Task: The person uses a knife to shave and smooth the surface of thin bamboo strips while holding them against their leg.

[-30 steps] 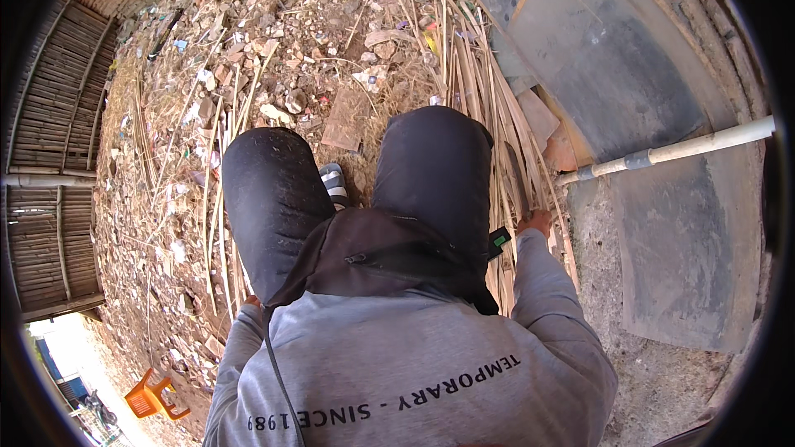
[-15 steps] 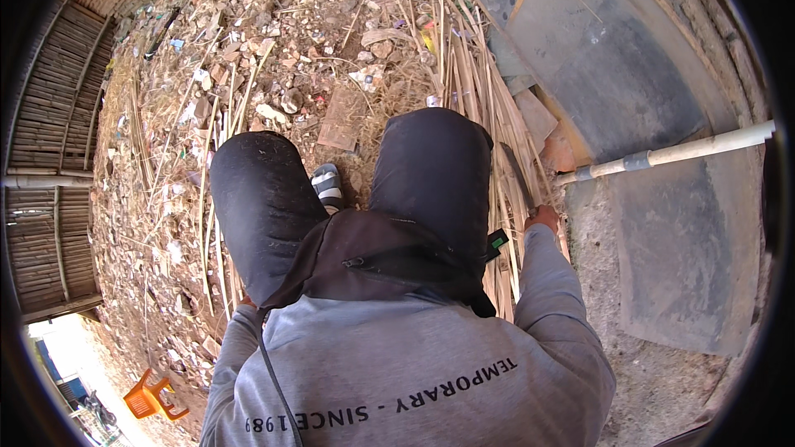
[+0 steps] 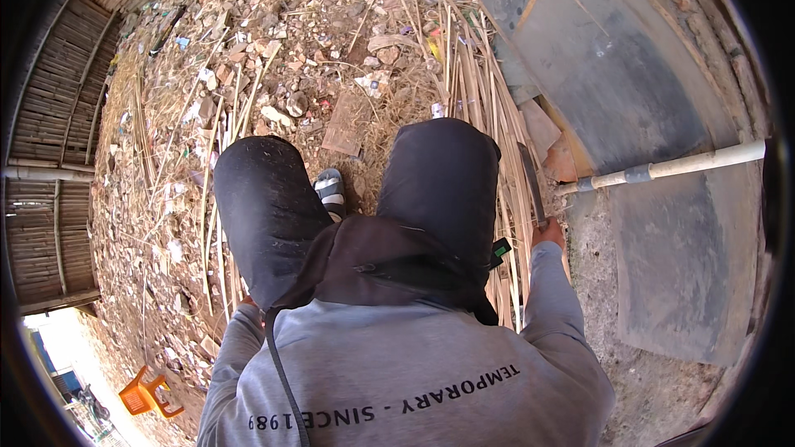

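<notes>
My right hand [image 3: 548, 234] is closed round the handle of a machete [image 3: 531, 180], out beyond my right knee. Its long dark blade points away from me, over or beside a bundle of split bamboo strips [image 3: 484, 87]; whether it touches them I cannot tell. Of my left hand [image 3: 248, 303] only a sliver shows beside my left thigh, its fingers hidden behind the leg. Close by it lie several thin pale bamboo strips [image 3: 217, 199] on the littered ground.
Stones, broken brick and straw cover the ground [image 3: 281, 58]. Dark sheets [image 3: 621, 74] lie on the right, with a pale pole [image 3: 696, 161] across them. A bamboo-slat wall [image 3: 54, 108] stands left, an orange plastic chair [image 3: 141, 393] lower left. My sandalled foot [image 3: 330, 190] shows between my knees.
My right hand has shifted slightly right and nearer to me with the machete. The blade has swung right and stands straighter. The whole view has moved a little; my left hand looks the same.
</notes>
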Demonstrator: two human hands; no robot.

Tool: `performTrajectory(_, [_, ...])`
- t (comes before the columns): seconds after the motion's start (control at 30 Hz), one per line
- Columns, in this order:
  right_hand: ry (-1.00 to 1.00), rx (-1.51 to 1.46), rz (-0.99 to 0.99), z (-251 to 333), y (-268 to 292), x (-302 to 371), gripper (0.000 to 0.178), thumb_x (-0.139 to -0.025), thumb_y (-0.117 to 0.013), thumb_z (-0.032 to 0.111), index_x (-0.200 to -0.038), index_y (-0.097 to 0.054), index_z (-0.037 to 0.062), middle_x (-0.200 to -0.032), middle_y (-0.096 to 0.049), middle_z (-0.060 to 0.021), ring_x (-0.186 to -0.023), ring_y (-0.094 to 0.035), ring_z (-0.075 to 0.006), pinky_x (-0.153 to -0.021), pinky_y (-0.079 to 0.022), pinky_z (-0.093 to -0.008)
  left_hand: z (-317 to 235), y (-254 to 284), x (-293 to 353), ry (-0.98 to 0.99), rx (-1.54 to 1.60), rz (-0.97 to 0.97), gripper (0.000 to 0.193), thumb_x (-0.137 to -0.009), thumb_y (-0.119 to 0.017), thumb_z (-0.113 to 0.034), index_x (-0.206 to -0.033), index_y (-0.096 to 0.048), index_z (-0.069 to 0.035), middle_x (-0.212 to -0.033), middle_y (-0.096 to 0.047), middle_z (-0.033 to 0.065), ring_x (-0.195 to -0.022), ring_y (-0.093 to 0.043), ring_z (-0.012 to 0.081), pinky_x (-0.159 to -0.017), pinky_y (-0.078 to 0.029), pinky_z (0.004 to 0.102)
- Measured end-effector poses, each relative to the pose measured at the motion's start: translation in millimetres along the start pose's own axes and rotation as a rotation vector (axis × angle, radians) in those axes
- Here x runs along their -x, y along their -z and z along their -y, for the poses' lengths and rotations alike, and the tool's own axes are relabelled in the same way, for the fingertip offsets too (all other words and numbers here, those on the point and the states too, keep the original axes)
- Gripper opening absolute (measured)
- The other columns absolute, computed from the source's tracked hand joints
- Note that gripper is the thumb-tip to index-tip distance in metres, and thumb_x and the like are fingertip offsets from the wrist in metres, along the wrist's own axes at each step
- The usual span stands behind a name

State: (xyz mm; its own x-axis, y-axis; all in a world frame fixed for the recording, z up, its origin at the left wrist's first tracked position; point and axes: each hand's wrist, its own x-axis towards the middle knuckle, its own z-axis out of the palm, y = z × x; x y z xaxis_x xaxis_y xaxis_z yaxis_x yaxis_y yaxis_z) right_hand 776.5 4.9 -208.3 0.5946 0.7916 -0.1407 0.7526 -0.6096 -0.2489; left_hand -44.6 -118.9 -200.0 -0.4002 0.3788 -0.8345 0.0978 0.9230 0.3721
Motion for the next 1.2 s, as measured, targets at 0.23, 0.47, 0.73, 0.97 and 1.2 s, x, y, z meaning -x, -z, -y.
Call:
performTrajectory(0.23, [0.001,-0.047,-0.045,-2,85,36,0.037,-0.071,-0.067,0.016,-0.105,-0.057,0.0085,-0.093,-0.065,-0.0201,-0.089,-0.063,-0.0387,-0.08,-0.049,-0.0459,-15,8,-26,-0.084,0.07,0.004,0.037,-0.09,-0.058,-0.036,-0.111,-0.056,-0.006,-0.089,-0.064,0.0111,-0.061,-0.061,0.0252,-0.043,-0.047,0.0404])
performTrajectory(0.47, [0.081,-0.118,-0.151,-7,163,78,0.027,-0.068,-0.063,0.009,-0.095,-0.058,0.008,-0.082,-0.065,-0.0205,-0.08,-0.064,-0.0388,-0.071,-0.05,-0.0437,-138,31,22,-0.287,0.386,-0.282,0.038,-0.096,-0.05,-0.03,-0.119,-0.053,-0.001,-0.111,-0.062,0.0164,-0.085,-0.063,0.0257,-0.068,-0.054,0.0398])
performTrajectory(0.73, [0.21,-0.279,-0.152,8,230,125,0.02,-0.066,-0.058,0.001,-0.085,-0.056,0.0046,-0.068,-0.053,-0.0058,-0.062,-0.051,-0.0137,-0.058,-0.044,-0.0285,-295,73,43,-0.832,0.428,-0.403,0.036,-0.093,-0.057,-0.031,-0.115,-0.055,-0.003,-0.094,-0.065,0.0098,-0.07,-0.061,0.0171,-0.057,-0.048,0.026])
performTrajectory(0.97, [0.259,-0.458,-0.167,18,307,164,0.013,-0.067,-0.054,-0.001,-0.075,-0.048,0.0061,-0.071,-0.052,-0.0012,-0.068,-0.048,-0.0096,-0.064,-0.042,-0.025,-422,5,129,-1.432,0.26,-0.221,0.017,-0.092,-0.06,-0.019,-0.101,-0.061,-0.005,-0.084,-0.063,0.0042,-0.072,-0.059,0.0129,-0.063,-0.05,0.0248])
performTrajectory(1.2, [0.338,-0.577,-0.094,81,371,187,0.013,-0.065,-0.058,0.002,-0.077,-0.054,0.0058,-0.071,-0.056,-0.0017,-0.069,-0.052,-0.011,-0.067,-0.042,-0.0264,-490,-110,300,-2.131,-0.623,-0.444,0.046,-0.076,-0.075,-0.026,-0.114,-0.057,-0.006,-0.118,-0.056,0.0166,-0.111,-0.055,0.032,-0.097,-0.045,0.0418])
